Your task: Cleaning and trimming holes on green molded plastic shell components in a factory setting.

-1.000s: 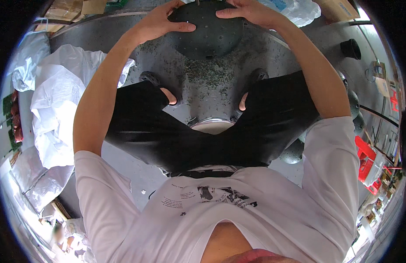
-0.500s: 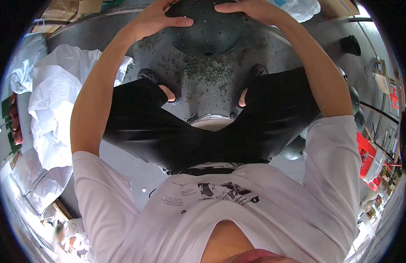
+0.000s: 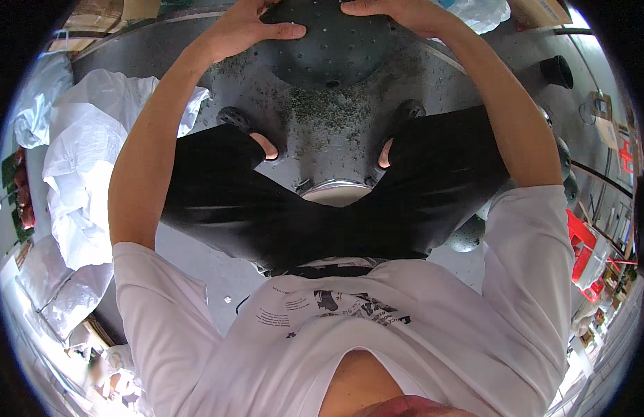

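At the top of the head view, a large dark grey-green ball (image 3: 327, 54) dotted with small holes is held out between both my hands over the floor. My left hand (image 3: 242, 29) grips its left side, the thumb lying across the surface. From the right, my right hand (image 3: 409, 15) grips the opposite side, its thumb along the upper part. The other fingertips and the ball's far side are cut off by the picture's edge. A small dark opening shows low on the ball's near side.
Green crumbs (image 3: 329, 111) litter the grey floor between my feet. White plastic sheeting (image 3: 85, 153) heaps up at left. Similar speckled balls (image 3: 468, 235) lie by my right leg, a black bucket (image 3: 557, 71) farther right, a red stool (image 3: 580, 240) behind. Cardboard boxes (image 3: 537, 12) stand at the far right.
The ball has shifted very slightly upward in the picture, with both hands still on it. Otherwise the scene looks the same.
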{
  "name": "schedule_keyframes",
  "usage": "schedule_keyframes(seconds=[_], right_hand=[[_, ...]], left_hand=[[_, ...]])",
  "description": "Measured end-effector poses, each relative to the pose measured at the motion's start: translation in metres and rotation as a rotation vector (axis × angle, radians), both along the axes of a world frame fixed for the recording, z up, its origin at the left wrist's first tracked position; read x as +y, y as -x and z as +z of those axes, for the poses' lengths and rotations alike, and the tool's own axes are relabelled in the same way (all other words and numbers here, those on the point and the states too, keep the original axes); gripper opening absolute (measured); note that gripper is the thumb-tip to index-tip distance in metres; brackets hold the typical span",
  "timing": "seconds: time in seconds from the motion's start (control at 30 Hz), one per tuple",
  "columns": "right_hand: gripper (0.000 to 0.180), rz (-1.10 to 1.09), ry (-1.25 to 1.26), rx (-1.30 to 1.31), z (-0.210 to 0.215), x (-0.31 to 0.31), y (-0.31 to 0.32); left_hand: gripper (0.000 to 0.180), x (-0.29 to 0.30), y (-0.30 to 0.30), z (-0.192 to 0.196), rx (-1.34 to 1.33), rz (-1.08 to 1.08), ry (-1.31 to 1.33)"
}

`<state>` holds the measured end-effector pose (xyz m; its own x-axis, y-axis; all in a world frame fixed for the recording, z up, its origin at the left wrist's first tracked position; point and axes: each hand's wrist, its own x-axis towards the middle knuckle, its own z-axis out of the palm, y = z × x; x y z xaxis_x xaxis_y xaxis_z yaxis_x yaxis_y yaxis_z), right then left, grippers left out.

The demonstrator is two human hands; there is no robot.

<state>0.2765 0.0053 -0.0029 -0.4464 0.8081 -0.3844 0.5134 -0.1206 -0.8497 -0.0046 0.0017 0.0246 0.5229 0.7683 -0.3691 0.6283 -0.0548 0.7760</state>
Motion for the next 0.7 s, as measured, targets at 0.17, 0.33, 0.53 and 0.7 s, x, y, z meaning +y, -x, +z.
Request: schedule_keyframes(seconds=[0.17,0.33,0.53,0.7], right_hand=[[0.052,-0.012,0.058,0.106,0.000,-0.001,0.003],[0.049,-0.046,0.087,0.138,0.004,-0.005,0.003],[0.047,-0.033,0.074,0.212,0.000,-0.004,0.004],[0.044,-0.012,0.019,0.140,-0.001,0.002,0.002]], left_hand=[[0.085,0.005,0.009,-0.015,-0.121,-0.005,0.045],[0.080,0.004,0.007,-0.008,-0.107,-0.040,0.086],[0.076,0.006,0.009,-0.009,-0.078,-0.062,0.022],[0.075,0.009,0.009,-0.016,-0.165,-0.076,0.084]])
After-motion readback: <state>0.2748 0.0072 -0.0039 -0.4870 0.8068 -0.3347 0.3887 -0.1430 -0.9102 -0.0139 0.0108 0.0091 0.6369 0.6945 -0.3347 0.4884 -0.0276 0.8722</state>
